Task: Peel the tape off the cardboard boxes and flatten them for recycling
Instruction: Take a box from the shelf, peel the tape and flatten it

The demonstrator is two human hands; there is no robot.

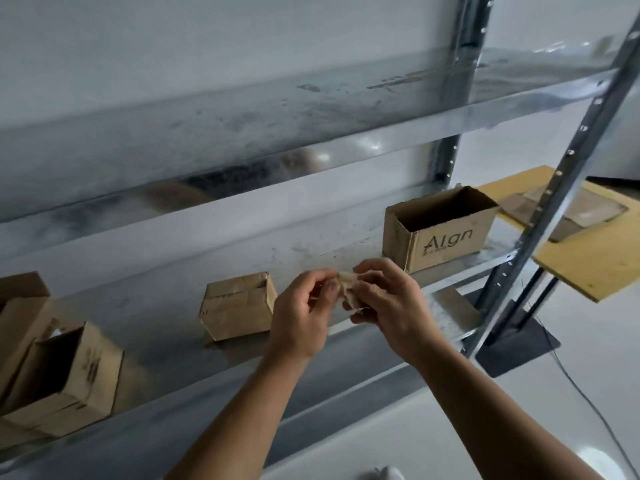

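Observation:
My left hand (304,306) and my right hand (384,299) meet over the front of a metal shelf (166,306), both pinching a crumpled wad of pale tape (346,287). A small closed cardboard box (239,306) stands on the shelf just left of my left hand. Behind my right hand stands an open box (440,230) printed "Algn". At the far left stand an open box (69,375) on its side and another box (17,306) behind it.
A second metal shelf (242,126) runs above. A slotted upright post (540,216) stands at the right. Beyond it a yellow board (595,258) carries flattened cardboard (568,209). A black base plate (516,344) and a thin cable (588,400) lie on the white floor.

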